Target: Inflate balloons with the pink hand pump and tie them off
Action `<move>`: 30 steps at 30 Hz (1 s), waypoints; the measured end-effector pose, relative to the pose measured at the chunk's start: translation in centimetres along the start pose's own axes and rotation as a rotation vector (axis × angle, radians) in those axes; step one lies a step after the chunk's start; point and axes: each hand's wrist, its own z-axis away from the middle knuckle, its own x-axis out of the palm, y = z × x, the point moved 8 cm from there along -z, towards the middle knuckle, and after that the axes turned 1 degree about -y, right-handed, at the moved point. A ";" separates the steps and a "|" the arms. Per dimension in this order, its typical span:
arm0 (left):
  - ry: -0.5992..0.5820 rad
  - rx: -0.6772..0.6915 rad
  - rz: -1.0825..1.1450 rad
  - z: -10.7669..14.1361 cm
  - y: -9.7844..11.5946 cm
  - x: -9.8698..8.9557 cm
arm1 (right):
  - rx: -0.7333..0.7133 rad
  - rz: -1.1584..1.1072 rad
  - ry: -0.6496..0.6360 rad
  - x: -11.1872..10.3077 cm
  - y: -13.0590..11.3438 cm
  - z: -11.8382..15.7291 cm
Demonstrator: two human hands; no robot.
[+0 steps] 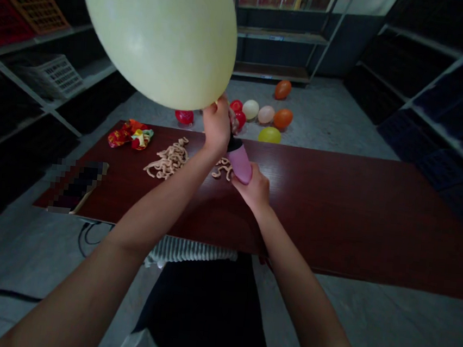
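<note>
Head view shows a pale yellow balloon [163, 36], swollen and smooth.

Single head-worn cam, so you're peering over the person's own bare forearms [162, 208], aimed forward and tilted down. The left grip [216, 127] and right grip [257, 191] sit roughly mid-view, fairly near the lens. It's super wide: dark legs [202, 307] below the grips, a long reddish-brown wooden bench [354, 212] running out past the right grip, a gray metal shelving rack [253, 32] way beyond both. The big pale-yellow balloon [159, 30] above the left grip gets cropped up top.
</note>
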 end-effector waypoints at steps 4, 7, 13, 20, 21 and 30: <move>0.049 0.046 0.028 -0.2 1.6 -3.1 | -0.091 0.028 -0.028 0.3 -1.0 0.1; 0.121 0.064 0.083 -0.1 2.8 -6.0 | -0.205 0.045 -0.050 0.6 -2.3 0.4; 0.253 0.069 0.228 -0.6 6.0 -11.3 | -0.357 0.109 -0.090 0.9 -4.3 1.3; 0.308 0.123 0.259 -2.1 11.8 -16.2 | -0.439 0.175 -0.065 1.0 -5.1 1.6; 0.310 0.144 0.251 -2.1 12.7 -16.4 | -0.449 0.177 -0.058 1.1 -5.1 1.6; 0.166 0.172 0.223 -2.1 15.9 -9.1 | -0.406 0.021 -0.016 1.0 -4.1 1.3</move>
